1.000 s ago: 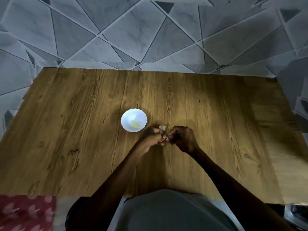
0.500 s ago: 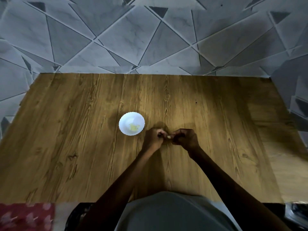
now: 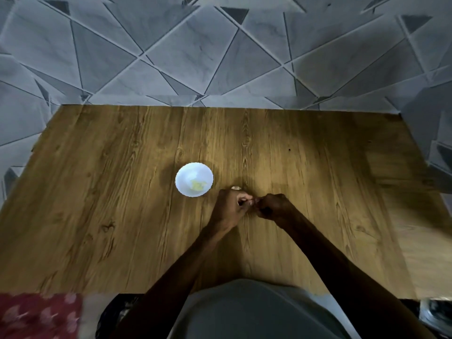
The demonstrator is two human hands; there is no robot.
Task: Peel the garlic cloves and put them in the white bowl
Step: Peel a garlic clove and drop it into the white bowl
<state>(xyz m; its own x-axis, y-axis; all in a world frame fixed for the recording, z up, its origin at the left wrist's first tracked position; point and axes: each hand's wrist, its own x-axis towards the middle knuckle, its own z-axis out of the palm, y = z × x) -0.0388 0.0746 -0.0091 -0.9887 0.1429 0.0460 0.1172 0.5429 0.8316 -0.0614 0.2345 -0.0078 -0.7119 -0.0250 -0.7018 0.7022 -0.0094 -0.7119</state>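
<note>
- Near edge, 6 o'clock: grey-clad torso, both forearms reaching up to centre.
- Left hand (image 3: pixel 230 204) curled shut, fingertips pinching a small pale garlic clove (image 3: pixel 249 203); clove mostly hidden, peel state unclear.
- Right hand (image 3: pixel 274 206) also closed, fingertips meeting the left at the clove, likely picking at the skin.
- Pale scrap (image 3: pixel 236 187) on tabletop (image 3: pixel 122 216) just beyond left hand at 12 o'clock; garlic or skin, cannot tell.
- White bowl (image 3: pixel 194 179) at 10 o'clock from hands, near but apart, yellowish peeled bits inside.
- Risks: slippery clove popping out of the pinch; loose skin dropping into the bowl; left wrist nudging the light bowl.
</note>
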